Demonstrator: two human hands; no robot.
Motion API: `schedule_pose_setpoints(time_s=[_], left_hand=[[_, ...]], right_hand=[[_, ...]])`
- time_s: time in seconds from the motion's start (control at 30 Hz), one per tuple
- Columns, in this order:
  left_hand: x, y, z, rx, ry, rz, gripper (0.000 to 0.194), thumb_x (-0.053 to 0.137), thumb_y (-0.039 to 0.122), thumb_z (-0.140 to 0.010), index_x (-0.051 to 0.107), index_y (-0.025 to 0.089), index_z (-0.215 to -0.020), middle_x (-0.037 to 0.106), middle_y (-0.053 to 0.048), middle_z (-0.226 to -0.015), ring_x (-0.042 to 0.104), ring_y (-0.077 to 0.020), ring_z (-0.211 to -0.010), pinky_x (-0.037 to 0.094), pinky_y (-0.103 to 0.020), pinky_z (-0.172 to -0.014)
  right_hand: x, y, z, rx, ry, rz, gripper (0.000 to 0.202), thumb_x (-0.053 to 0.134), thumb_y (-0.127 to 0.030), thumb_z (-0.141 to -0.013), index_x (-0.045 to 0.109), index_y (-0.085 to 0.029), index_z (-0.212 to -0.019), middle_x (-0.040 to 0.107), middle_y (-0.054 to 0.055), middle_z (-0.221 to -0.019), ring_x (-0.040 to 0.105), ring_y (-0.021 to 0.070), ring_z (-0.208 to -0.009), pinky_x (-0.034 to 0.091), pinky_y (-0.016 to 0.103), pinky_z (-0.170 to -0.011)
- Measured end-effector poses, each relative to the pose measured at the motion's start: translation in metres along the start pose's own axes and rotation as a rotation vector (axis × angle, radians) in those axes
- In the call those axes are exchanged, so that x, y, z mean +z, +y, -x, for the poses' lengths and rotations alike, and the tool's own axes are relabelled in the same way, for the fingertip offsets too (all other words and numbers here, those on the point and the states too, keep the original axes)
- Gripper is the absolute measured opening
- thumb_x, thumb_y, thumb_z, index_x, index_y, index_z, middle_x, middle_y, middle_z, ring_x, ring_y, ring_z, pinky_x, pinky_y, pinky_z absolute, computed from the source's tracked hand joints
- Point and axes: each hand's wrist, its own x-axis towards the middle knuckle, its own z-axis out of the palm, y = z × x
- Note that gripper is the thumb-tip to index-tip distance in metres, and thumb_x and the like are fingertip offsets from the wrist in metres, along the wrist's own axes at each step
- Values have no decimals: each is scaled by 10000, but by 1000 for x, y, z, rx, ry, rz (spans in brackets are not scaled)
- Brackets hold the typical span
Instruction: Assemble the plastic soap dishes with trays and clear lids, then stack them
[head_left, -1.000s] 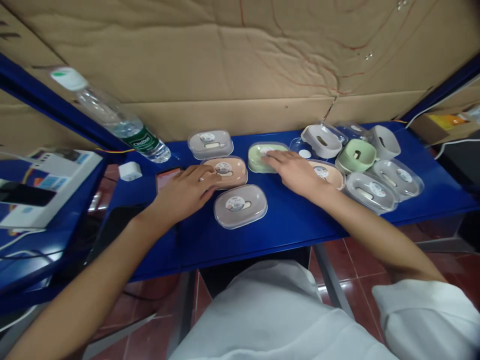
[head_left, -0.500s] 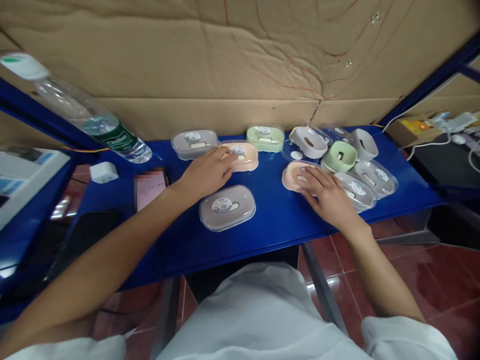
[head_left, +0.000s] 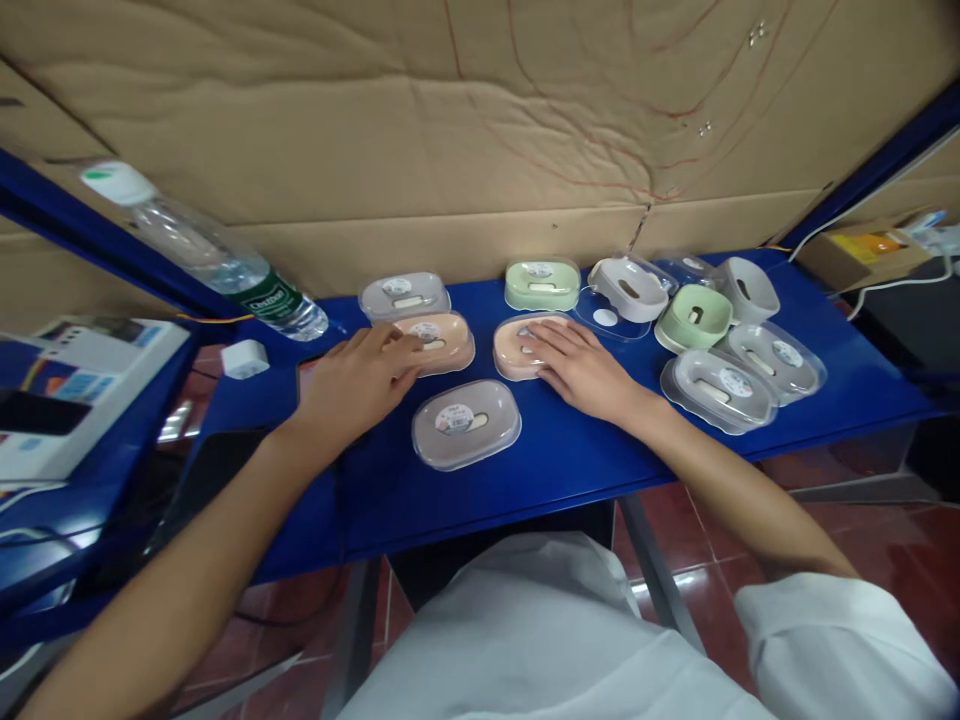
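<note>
Two peach soap boxes with clear lids lie side by side mid-table, a narrow gap between them. My left hand (head_left: 356,378) grips the left peach soap box (head_left: 454,342) at its left end, fingertips near its label. Over the right peach soap box (head_left: 508,350) lies my right hand (head_left: 589,370), its thumb at the near side and fingers across the lid. In front of both sits a lidded grey soap box (head_left: 491,435). Behind them stand another grey soap box (head_left: 405,297) and a green soap box (head_left: 541,284), both lidded.
On the right are several grey soap boxes (head_left: 724,388), an unlidded green box (head_left: 694,318) and loose clear lids. A water bottle (head_left: 262,295) leans at the left, near a white charger block (head_left: 244,359). Cardboard (head_left: 360,150) backs the blue table (head_left: 577,455).
My right hand has slid its peach soap box left, away from the grey ones on the right. My left hand has shifted its peach box left too. The camera view has turned slightly.
</note>
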Motion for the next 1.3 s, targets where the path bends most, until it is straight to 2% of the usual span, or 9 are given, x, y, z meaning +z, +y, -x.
schedule_pose_setpoints(time_s=[0.13,0.23,0.33,0.5,0.7,0.83,0.97,1.17,1.3], left_hand=[[0,-24,-3,-122,56,152,450,631,448,-1093,630,177,-1453,591,-145,-1459,621,-361,-1351,549,-531,-1150],[15,-45,-21,-143,134,257,628,641,521,-1098,527,110,-1558,530,-169,-1523,524,-367,-1450,437,-592,-1269],[38,-54,-43,-153,86,310,661,615,598,-1089,521,134,-1551,533,-164,-1576,505,-365,-1459,434,-605,-1267],[62,-37,-65,-200,152,282,678,627,621,-1032,572,175,-1540,510,-233,-1627,440,-447,-1554,368,-662,-1289],[41,-15,-50,-227,201,382,640,487,561,-1089,546,146,-1573,410,-264,-1704,406,-449,-1610,364,-675,-1293],[14,10,5,131,166,383,635,509,608,-1107,508,226,-1614,491,-182,-1687,485,-395,-1576,426,-606,-1287],[7,34,62,322,200,208,401,556,456,-1139,629,264,-1482,643,-153,-1561,644,-371,-1416,495,-568,-1207],[25,24,82,202,280,159,384,571,303,-1131,640,252,-1505,719,-145,-1492,728,-364,-1286,552,-522,-1095],[31,13,74,54,256,211,391,486,360,-1155,684,250,-1473,701,-145,-1521,694,-396,-1355,563,-563,-1110]], right_hand=[[-9,33,-38,48,26,-240,683,488,-590,-1158,462,-211,-1726,306,133,-1847,243,309,-1743,258,560,-1414],[-16,63,-62,277,148,-271,762,333,-701,-1163,474,-196,-1716,434,144,-1782,299,326,-1720,250,588,-1408],[-9,78,-84,377,131,-220,834,305,-734,-1151,609,-93,-1589,585,227,-1641,460,389,-1616,302,635,-1365],[23,64,-110,325,155,-215,761,312,-726,-1156,712,-162,-1474,658,165,-1574,507,333,-1580,315,573,-1371],[27,46,-115,299,255,-271,750,304,-686,-1172,628,-146,-1580,518,190,-1713,431,290,-1653,322,507,-1381],[-7,23,-62,135,338,-176,610,403,-616,-1173,675,-187,-1511,563,172,-1678,507,314,-1595,383,556,-1338],[-48,-10,33,75,265,-13,412,613,-452,-1130,691,-264,-1488,639,115,-1615,580,334,-1529,427,567,-1300],[-51,3,174,569,498,288,431,603,-470,-1129,693,-252,-1489,715,153,-1494,655,389,-1424,473,619,-1210],[-29,4,207,639,383,401,608,600,-552,-1118,562,-235,-1636,622,189,-1619,548,437,-1533,433,647,-1207]])
